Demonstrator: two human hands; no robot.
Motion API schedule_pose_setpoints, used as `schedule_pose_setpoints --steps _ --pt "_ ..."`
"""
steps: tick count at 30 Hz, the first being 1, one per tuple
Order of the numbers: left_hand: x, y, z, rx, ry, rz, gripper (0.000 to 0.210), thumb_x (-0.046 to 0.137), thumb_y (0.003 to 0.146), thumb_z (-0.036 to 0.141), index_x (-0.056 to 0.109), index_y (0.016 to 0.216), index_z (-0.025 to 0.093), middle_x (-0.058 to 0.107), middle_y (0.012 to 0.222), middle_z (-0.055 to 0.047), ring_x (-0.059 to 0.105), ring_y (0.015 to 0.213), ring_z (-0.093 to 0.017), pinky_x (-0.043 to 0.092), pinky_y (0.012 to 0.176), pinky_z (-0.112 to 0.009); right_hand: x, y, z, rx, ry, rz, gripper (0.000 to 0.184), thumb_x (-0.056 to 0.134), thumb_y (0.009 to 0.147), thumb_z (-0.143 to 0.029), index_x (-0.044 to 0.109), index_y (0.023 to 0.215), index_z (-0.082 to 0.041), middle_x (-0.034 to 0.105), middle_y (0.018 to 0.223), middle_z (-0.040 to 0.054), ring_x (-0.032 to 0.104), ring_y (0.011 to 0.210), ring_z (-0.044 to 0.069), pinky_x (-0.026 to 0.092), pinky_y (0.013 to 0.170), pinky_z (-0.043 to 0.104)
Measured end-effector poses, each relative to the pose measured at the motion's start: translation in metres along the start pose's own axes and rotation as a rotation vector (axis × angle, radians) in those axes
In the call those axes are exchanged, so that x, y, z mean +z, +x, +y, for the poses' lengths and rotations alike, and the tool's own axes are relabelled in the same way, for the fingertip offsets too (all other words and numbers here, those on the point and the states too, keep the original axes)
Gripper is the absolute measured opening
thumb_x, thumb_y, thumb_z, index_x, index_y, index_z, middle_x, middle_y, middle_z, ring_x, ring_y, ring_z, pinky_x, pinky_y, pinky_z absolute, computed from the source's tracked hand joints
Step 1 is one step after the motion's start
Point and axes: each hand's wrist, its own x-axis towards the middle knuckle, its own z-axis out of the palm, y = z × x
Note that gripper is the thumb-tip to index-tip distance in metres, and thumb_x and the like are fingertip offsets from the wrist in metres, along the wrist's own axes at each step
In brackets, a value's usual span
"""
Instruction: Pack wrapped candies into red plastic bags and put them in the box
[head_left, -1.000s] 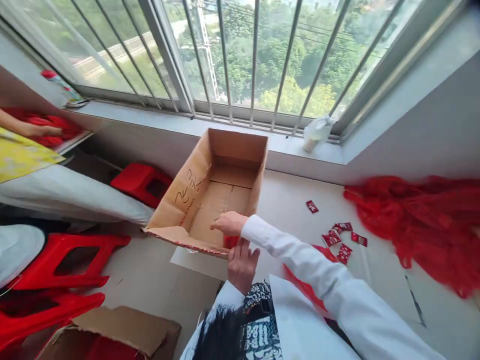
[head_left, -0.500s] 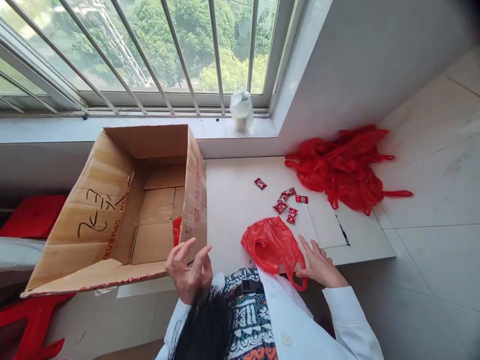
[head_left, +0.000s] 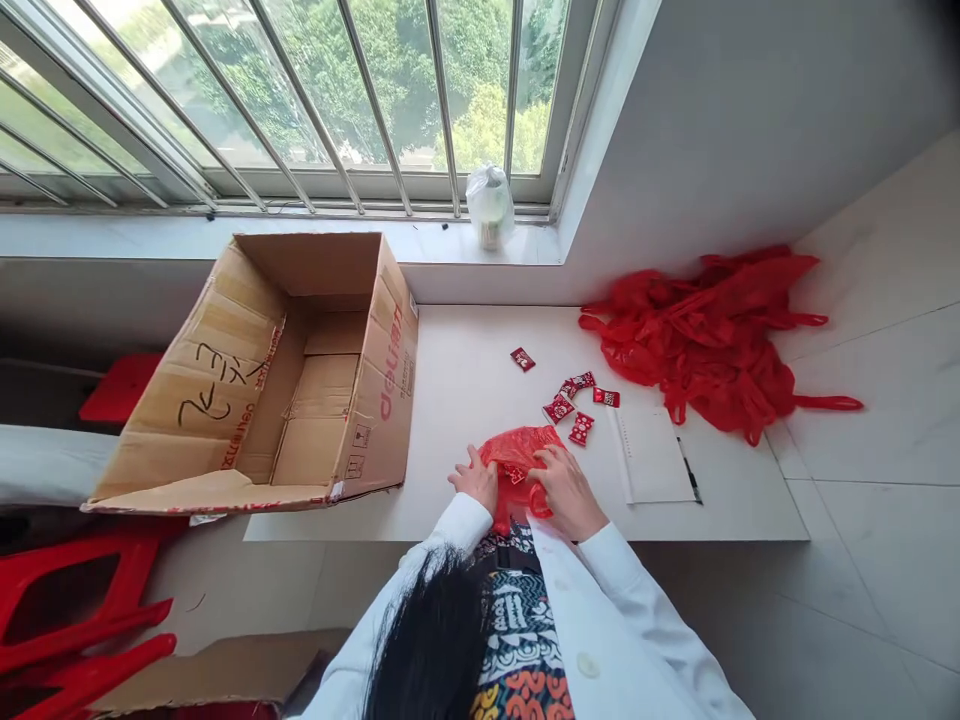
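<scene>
A red plastic bag (head_left: 519,443) lies at the table's front edge, right before my body. Its mouth faces me, and small red wrapped pieces show inside. My left hand (head_left: 478,480) grips the bag's left side, thumb and fingers on the plastic. On the right side, my right hand (head_left: 568,490) pinches the plastic near a loose handle. Just beyond the bag lie several small red packets (head_left: 581,429) with white print, and one more packet (head_left: 523,359) sits apart, further back.
An open cardboard box (head_left: 375,400) stands at the left of the white table (head_left: 457,340). A heap of red plastic bags (head_left: 705,340) lies back right. A notepad (head_left: 651,455) and a pen (head_left: 688,470) are at right. A bagged container (head_left: 490,208) stands on the windowsill; red stools (head_left: 82,590) are at lower left.
My left hand has moved from beside the cardboard box to the red bag's left side. My right hand has come in from the right onto the bag, whose mouth is now held between them.
</scene>
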Motion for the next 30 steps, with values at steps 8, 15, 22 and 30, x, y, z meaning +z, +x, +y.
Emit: schedule_pose_setpoints --steps 8,15,22,30 --pt "-0.034 -0.001 -0.023 0.055 -0.055 -0.057 0.037 0.055 0.093 0.034 0.05 0.125 0.018 0.059 0.115 -0.008 0.061 0.095 -0.02 0.054 0.081 -0.04 -0.028 0.009 0.023 0.209 -0.074 0.107 0.041 0.031 0.087 -0.003 0.068 0.104 -0.012 0.057 0.123 0.02 0.052 0.107 0.029 0.039 0.09 0.043" --pt "-0.066 -0.022 -0.039 0.111 -0.082 -0.003 0.048 0.054 0.093 0.023 0.038 0.138 0.024 0.056 0.115 -0.007 0.061 0.093 -0.021 0.052 0.083 -0.041 -0.052 -0.006 0.024 0.235 -0.01 0.168 0.035 0.036 0.082 -0.005 0.059 0.105 -0.016 0.048 0.134 0.0113 0.06 0.098 0.02 0.045 0.081 0.031" --pt "-0.071 -0.017 -0.056 0.096 -0.13 0.032 0.058 0.058 0.09 0.031 0.033 0.141 0.022 0.053 0.12 -0.01 0.059 0.1 -0.024 0.05 0.084 -0.042 -0.056 -0.011 0.007 0.228 0.021 0.178 0.05 0.033 0.078 0.002 0.061 0.114 -0.018 0.048 0.136 0.0123 0.056 0.11 0.024 0.047 0.088 0.036" --pt "-0.044 -0.005 -0.066 0.096 -0.194 0.035 0.05 0.056 0.092 0.04 0.041 0.135 0.019 0.053 0.124 -0.011 0.059 0.099 -0.022 0.051 0.085 -0.043 -0.089 -0.005 -0.04 -0.232 0.177 0.178 0.055 0.033 0.079 0.001 0.065 0.114 -0.028 0.059 0.126 0.0034 0.055 0.114 0.018 0.049 0.091 0.032"
